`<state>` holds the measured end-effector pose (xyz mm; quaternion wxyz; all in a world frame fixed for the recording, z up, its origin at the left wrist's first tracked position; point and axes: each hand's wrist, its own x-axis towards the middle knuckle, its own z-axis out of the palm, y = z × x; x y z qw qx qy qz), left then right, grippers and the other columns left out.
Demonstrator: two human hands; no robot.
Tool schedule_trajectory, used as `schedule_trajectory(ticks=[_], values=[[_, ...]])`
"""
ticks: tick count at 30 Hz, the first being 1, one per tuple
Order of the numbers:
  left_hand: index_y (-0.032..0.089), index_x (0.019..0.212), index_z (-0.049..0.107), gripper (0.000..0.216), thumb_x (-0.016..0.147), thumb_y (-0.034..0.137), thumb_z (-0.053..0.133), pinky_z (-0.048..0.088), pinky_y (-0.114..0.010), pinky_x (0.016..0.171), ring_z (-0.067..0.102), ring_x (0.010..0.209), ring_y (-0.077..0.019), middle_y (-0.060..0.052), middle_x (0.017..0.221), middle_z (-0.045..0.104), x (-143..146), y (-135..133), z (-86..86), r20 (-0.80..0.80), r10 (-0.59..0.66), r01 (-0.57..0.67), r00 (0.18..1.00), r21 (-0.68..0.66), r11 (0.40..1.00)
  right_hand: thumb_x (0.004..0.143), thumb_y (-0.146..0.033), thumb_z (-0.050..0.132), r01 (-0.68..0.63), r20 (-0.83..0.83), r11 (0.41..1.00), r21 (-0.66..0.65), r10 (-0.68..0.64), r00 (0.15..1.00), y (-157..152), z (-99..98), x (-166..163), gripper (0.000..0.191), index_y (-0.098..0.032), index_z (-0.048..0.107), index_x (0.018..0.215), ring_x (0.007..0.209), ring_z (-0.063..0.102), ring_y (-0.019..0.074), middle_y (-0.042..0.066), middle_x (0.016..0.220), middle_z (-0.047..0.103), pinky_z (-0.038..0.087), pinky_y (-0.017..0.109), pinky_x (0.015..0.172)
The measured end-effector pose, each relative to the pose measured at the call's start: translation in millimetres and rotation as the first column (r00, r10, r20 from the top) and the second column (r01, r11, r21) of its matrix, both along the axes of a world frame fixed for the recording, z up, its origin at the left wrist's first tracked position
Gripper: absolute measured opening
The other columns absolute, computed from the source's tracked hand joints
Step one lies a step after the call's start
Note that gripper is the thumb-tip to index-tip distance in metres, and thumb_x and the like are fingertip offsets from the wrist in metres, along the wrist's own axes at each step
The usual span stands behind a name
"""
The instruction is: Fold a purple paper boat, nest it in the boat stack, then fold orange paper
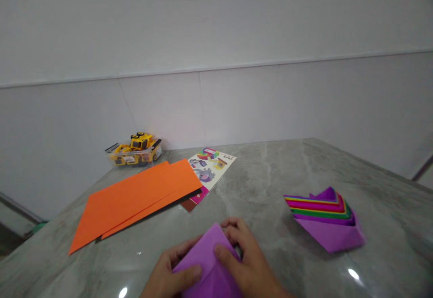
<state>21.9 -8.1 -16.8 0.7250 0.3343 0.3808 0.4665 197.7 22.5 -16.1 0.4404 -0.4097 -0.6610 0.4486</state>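
- Purple paper [209,262]: lying at the near edge of the surface [270,176], about midway along it; showing creases and a peak pointing to the far edge. Judged partly folded, not yet taking the open shape of the finished pieces.
- Left hand [169,275]: gripping the paper's left side, thumb pressing on top, fingers [176,253] curling round the edge.
- Right hand [250,266]: gripping the right side, thumb lying on the centre crease, fingers bending over the peak.
- Stack [329,219]: folded pieces nesting one inside another, purple outermost, then green, yellow, red and pink rims showing; sitting towards the right edge, apart from the hands. Judged as work already done.
- Orange sheets [135,199]: lying flat and overlapping towards the left edge, a dark sheet peeking from beneath; appearing unfolded.
- Leaflet [211,167]: printed with coloured figures, lying by the far edge, its near end tucking under the orange sheets.
- Toy truck [138,144]: yellow, sitting in a clear tub [133,157] at the far left corner.
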Motion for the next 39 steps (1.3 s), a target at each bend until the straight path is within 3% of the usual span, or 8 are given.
schedule_trajectory(ticks=[3, 5, 11, 14, 17, 21, 30, 39], values=[[0.013, 0.106, 0.071, 0.050, 0.060, 0.028, 0.082, 0.049, -0.037, 0.074, 0.067, 0.075, -0.0252, -0.012, 0.089, 0.072, 12.3, -9.2, 5.8, 0.009, 0.110, -0.110, 0.994, 0.044, 0.993, 0.075, -0.036, 0.062, -0.033, -0.104, 0.978, -0.207, 0.011, 0.994, 2.5, 4.8, 0.8, 0.043, -0.018, 0.054, 0.113, 0.078, 0.059, 0.0187, 0.006, 0.093, 0.062, 0.047, 0.028, 0.066], [0.012, 0.103, 0.071, 0.043, 0.063, 0.027, 0.079, 0.048, -0.032, 0.071, 0.065, 0.071, -0.0213, -0.011, 0.085, 0.072, 17.2, -15.2, 13.1, -0.051, 0.152, -0.146, 0.987, 0.113, 0.983, 0.074, -0.039, 0.061, -0.194, -0.093, 0.947, -0.254, 0.176, 0.980, 6.6, 8.7, 6.1, 0.032, -0.013, 0.062, 0.092, 0.064, 0.057, 0.0166, 0.004, 0.075, 0.063, 0.042, 0.025, 0.056], [0.007, 0.081, 0.071, 0.038, 0.068, 0.043, 0.074, 0.037, -0.024, 0.055, 0.053, 0.056, -0.0144, -0.005, 0.066, 0.064, 26.1, -14.0, 49.6, -0.554, -0.096, 0.194, 0.827, 0.121, 0.973, 0.080, -0.035, 0.056, -0.137, 0.388, 0.990, 0.029, 0.115, 0.915, 6.3, 30.0, 28.9, 0.031, -0.014, 0.059, 0.058, 0.049, 0.043, 0.0109, -0.003, 0.050, 0.049, 0.028, 0.022, 0.046], [0.013, 0.062, 0.064, 0.045, 0.082, 0.051, 0.053, 0.032, -0.025, 0.053, 0.049, 0.054, -0.0160, -0.002, 0.057, 0.059, 43.3, -6.7, 55.0, -0.819, 0.298, 0.184, 0.490, 0.431, 0.883, 0.085, -0.030, 0.052, -0.050, 0.439, 0.986, 0.160, -0.026, 0.898, -10.8, 36.9, 28.0, 0.030, -0.014, 0.062, 0.062, 0.056, 0.049, 0.0139, 0.002, 0.057, 0.058, 0.031, 0.024, 0.052], [0.015, 0.069, 0.063, 0.041, 0.091, 0.041, 0.039, 0.036, -0.029, 0.063, 0.056, 0.069, -0.0216, -0.008, 0.071, 0.066, 58.6, -0.1, 42.1, -0.771, 0.483, 0.139, 0.414, 0.579, 0.804, 0.094, -0.024, 0.034, 0.094, 0.558, 0.910, 0.403, -0.326, 0.763, -24.4, 34.5, 19.7, 0.039, -0.014, 0.068, 0.080, 0.066, 0.060, 0.0194, 0.011, 0.075, 0.069, 0.036, 0.028, 0.060], [0.017, 0.070, 0.062, 0.045, 0.094, 0.039, 0.030, 0.038, -0.033, 0.065, 0.060, 0.068, -0.0237, -0.011, 0.073, 0.069, 61.7, 5.8, 20.9, -0.723, 0.553, 0.124, 0.413, 0.646, 0.753, 0.099, -0.028, 0.024, 0.035, 0.654, 0.874, 0.484, -0.388, 0.649, -23.2, 26.7, 12.9, 0.050, -0.016, 0.071, 0.085, 0.068, 0.064, 0.0216, 0.013, 0.079, 0.072, 0.036, 0.031, 0.060], [0.017, 0.066, 0.059, 0.048, 0.094, 0.043, 0.030, 0.033, -0.029, 0.057, 0.055, 0.060, -0.0195, -0.005, 0.065, 0.063, 63.7, -7.4, 35.4, -0.631, 0.607, 0.036, 0.484, 0.707, 0.706, 0.097, -0.049, 0.024, 0.139, 0.316, 0.921, 0.365, -0.263, 0.912, -17.4, 30.3, 9.2, 0.061, -0.019, 0.054, 0.053, 0.047, 0.046, 0.0146, 0.003, 0.050, 0.055, 0.026, 0.029, 0.050], [0.019, 0.065, 0.053, 0.039, 0.091, 0.043, 0.038, 0.031, -0.026, 0.055, 0.049, 0.056, -0.0167, -0.001, 0.058, 0.055, 51.8, -4.4, 31.4, -0.491, 0.758, -0.236, 0.429, 0.749, 0.619, 0.088, -0.062, 0.031, 0.346, -0.002, 0.931, 0.114, -0.348, 0.938, -11.0, 19.0, 16.6, 0.053, -0.022, 0.040, 0.055, 0.050, 0.037, 0.0148, -0.002, 0.051, 0.040, 0.026, 0.027, 0.048]])
